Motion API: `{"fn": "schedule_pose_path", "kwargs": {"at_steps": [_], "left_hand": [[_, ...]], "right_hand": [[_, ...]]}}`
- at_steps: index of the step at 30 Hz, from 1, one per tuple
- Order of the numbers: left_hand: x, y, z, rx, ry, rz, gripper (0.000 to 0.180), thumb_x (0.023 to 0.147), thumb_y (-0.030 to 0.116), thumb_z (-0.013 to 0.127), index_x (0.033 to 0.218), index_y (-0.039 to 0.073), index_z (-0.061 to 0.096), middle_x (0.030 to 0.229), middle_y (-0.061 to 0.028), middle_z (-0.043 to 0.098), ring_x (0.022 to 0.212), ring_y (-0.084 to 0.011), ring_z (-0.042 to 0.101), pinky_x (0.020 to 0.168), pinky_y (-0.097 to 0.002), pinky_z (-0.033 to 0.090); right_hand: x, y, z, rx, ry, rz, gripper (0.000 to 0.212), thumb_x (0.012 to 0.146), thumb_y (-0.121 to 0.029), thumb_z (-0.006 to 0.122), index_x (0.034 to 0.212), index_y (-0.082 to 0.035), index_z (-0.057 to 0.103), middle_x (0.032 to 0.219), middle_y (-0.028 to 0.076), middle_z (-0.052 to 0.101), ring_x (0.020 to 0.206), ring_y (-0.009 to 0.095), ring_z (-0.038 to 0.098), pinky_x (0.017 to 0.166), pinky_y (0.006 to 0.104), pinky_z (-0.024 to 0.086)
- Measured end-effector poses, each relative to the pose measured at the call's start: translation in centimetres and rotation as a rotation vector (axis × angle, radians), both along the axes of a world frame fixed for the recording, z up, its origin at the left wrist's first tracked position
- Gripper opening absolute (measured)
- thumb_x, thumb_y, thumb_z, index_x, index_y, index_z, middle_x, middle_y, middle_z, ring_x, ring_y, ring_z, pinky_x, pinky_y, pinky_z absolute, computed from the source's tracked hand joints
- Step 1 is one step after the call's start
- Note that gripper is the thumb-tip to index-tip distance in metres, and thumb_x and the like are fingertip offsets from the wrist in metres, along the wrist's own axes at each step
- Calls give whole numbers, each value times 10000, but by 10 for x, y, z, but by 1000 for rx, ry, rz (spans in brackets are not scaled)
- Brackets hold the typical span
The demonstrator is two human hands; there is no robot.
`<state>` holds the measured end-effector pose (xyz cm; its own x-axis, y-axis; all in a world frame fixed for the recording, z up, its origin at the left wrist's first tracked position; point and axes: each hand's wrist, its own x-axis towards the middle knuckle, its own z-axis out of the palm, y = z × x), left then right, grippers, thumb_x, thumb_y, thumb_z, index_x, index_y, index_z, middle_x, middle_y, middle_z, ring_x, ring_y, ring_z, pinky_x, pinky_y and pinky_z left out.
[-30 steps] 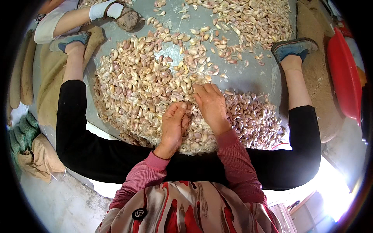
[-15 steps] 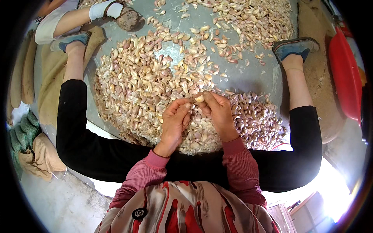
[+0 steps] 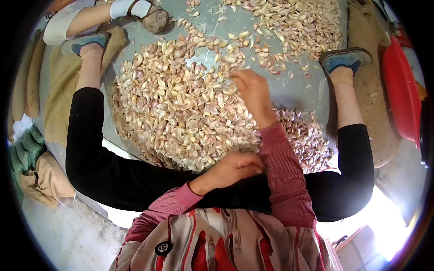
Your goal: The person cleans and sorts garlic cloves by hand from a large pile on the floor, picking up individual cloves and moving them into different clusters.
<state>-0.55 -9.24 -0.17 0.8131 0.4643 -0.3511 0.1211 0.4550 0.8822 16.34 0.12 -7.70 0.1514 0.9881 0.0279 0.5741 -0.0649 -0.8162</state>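
Note:
A broad pile of garlic cloves [image 3: 181,108] with pale, pinkish skins lies between my spread legs. Above its far right part is my right hand [image 3: 253,92], fingers bent and drawn together toward the left; whatever they may hold is hidden. My left hand [image 3: 233,168] is low at the pile's near edge, close to my right sleeve. Its fingers are curled with the thumb against them, and I cannot see anything between them. Darker, purplish cloves [image 3: 307,142] lie beyond my right forearm.
Another heap of cloves [image 3: 303,27] spreads at the far right on the grey surface [image 3: 298,92]. Another person's foot [image 3: 156,20] rests at the far left. Burlap [image 3: 68,90] lies under my left foot, and a red plastic basin [image 3: 400,86] stands at the right.
My hands were together over the pile, with a clove at the right fingertips. The right hand has moved away and up; the left has drawn back toward me. That clove no longer shows.

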Motion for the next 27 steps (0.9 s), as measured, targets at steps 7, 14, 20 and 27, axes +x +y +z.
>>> {"fn": "schedule_pose_path", "kwargs": {"at_steps": [7, 14, 20, 27], "left_hand": [[-4, -3, -12, 169, 45, -206, 140, 872, 112, 670, 986, 33, 684, 887, -109, 685, 823, -228, 654, 765, -341, 497], [4, -13, -14, 403, 117, -512, 202, 859, 118, 639, 1047, 61, 689, 1102, -129, 663, 1143, -351, 545, 988, -427, 425], [-5, -31, -40, 232, 105, -316, 375, 838, 174, 662, 1194, 67, 618, 1163, -208, 632, 1108, -363, 589, 944, -407, 474], [-8, -15, -8, 306, 288, -465, 397, 841, 135, 650, 1218, 23, 598, 1227, -198, 612, 1143, -327, 585, 970, -389, 459]], "right_hand": [[19, -37, 50, -202, -273, -70, 210, 833, -88, 661, 1037, -38, 667, 888, 162, 658, 759, 342, 643, 698, 429, 522], [-24, -74, 46, -366, -231, 46, 677, 813, -125, 727, 1386, -15, 383, 1152, 246, 566, 920, 372, 647, 771, 424, 541], [-97, -15, 48, -195, 32, 326, 640, 842, -81, 679, 1414, -74, 390, 1318, 261, 451, 990, 406, 630, 827, 428, 544], [-82, -32, 63, -310, -154, 513, 211, 833, -113, 669, 1022, -23, 642, 1293, 173, 522, 927, 345, 654, 796, 421, 535]]}}
